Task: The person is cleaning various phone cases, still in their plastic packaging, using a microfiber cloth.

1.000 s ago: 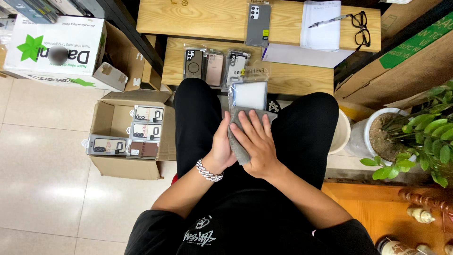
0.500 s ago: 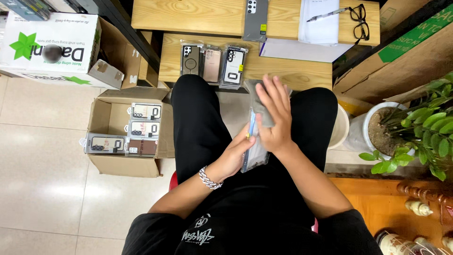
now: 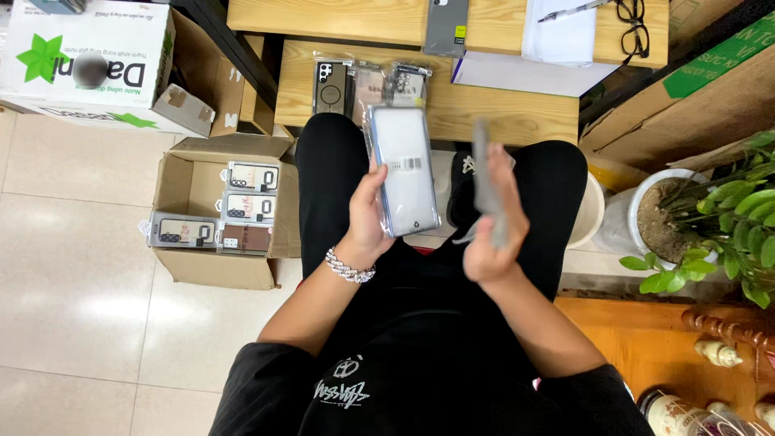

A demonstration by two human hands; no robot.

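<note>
Currently left hand grips a clear packaged phone case upright above the lap, fingers wrapped on its left edge, while right hand, just beside, pinches a blurred grey sleeve, both near the wooden bench's front edge.

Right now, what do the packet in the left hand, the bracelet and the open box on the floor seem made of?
Packet in the left hand: glossy clear plastic, judging by the glare and see-through edges. Bracelet: looks like shiny silver metal links, though that could be plating. Open box: matte brown cardboard with folded flaps.
</note>
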